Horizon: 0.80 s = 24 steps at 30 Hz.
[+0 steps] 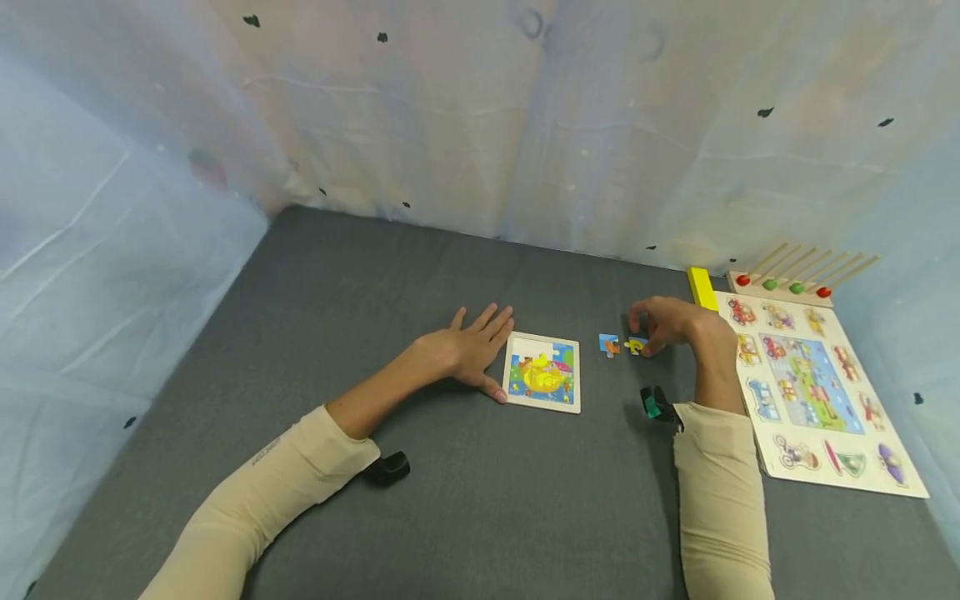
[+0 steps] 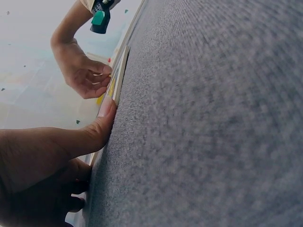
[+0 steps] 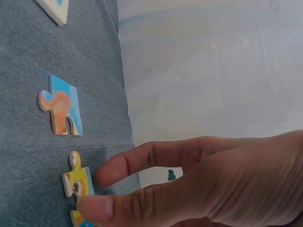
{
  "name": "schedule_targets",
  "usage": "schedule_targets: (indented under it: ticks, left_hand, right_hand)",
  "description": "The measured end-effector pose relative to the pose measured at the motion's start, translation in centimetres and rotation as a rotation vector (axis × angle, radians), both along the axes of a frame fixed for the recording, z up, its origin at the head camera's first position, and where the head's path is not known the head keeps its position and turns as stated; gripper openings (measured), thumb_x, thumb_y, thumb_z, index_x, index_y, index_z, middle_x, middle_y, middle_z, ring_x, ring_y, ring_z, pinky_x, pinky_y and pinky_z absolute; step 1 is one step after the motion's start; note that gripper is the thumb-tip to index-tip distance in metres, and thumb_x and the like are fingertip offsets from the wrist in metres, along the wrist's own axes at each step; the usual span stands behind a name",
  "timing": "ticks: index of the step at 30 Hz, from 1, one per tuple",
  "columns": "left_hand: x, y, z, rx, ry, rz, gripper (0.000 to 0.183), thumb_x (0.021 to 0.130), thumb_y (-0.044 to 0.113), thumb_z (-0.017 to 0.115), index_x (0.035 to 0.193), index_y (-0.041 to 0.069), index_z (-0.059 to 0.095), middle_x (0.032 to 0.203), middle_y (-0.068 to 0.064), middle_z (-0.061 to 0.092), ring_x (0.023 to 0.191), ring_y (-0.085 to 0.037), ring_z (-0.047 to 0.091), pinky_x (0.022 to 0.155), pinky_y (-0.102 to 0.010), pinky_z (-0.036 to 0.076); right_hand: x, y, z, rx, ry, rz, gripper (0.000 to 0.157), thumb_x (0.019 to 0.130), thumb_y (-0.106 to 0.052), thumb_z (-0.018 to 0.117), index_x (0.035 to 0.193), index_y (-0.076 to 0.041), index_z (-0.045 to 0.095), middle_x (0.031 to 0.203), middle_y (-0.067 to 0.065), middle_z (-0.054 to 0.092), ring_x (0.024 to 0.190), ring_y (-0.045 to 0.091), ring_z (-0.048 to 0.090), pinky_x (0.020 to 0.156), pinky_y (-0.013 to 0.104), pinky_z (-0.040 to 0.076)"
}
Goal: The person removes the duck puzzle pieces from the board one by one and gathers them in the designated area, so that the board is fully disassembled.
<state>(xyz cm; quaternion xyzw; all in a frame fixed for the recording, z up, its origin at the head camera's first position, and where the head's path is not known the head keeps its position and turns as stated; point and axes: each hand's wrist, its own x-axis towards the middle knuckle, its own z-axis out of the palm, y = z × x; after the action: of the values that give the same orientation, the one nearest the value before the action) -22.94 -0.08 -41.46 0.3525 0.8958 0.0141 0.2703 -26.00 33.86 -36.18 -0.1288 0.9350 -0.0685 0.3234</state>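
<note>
In the head view, a small framed jigsaw puzzle (image 1: 542,375) with a yellow picture lies on the dark table, a bare patch at its upper left. My left hand (image 1: 471,350) is spread flat at its left side, the thumb touching the frame's edge. To the right, my right hand (image 1: 670,323) is over a yellow puzzle piece (image 3: 81,182) lying on the table. Its thumb covers part of that piece, while the index finger stands apart beyond it. Beside it lies a blue and orange puzzle piece (image 3: 61,105), untouched.
A large picture board (image 1: 817,392) lies at the right, partly under the right forearm's line. Behind it stand a yellow block (image 1: 702,289) and a wooden base with upright sticks and coloured beads (image 1: 780,287). Pale sheeting (image 1: 480,125) hangs around the table's back and sides.
</note>
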Motion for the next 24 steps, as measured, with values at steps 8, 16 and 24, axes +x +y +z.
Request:
schedule_targets:
  ticks: [8, 16, 24]
  left_hand:
    - [0.2, -0.1, -0.1, -0.002, 0.003, -0.004, 0.124, 0.089, 0.073, 0.065, 0.169, 0.009, -0.005, 0.177, -0.008, -0.018, 0.165, -0.030, -0.017, 0.131, -0.065, 0.000]
    - [0.1, -0.1, 0.0, 0.005, -0.017, -0.003, 0.124, 0.089, 0.072, 0.066, 0.169, 0.008, -0.005, 0.177, -0.008, -0.019, 0.165, -0.030, -0.018, 0.131, -0.064, -0.002]
    - [0.1, -0.1, -0.1, 0.022, -0.025, 0.007, 0.124, 0.089, 0.072, 0.066, 0.169, 0.008, -0.005, 0.177, -0.008, -0.019, 0.165, -0.031, -0.018, 0.131, -0.066, -0.002]
  right_hand:
    - [0.5, 0.0, 0.3, -0.006, -0.002, -0.009, 0.041, 0.089, -0.004, 0.080, 0.124, 0.001, 0.059, 0.103, 0.020, 0.066, 0.091, 0.028, 0.061, 0.080, 0.040, 0.052]
    - [1.0, -0.5, 1.1, -0.008, 0.038, -0.004, 0.045, 0.091, -0.004, 0.078, 0.131, 0.000, 0.057, 0.110, 0.023, 0.068, 0.096, 0.030, 0.065, 0.083, 0.046, 0.055]
    - [1.6, -1.8, 2.1, -0.103, 0.089, 0.063, 0.041, 0.093, -0.008, 0.078, 0.129, -0.002, 0.060, 0.111, 0.021, 0.068, 0.094, 0.026, 0.064, 0.081, 0.044, 0.055]
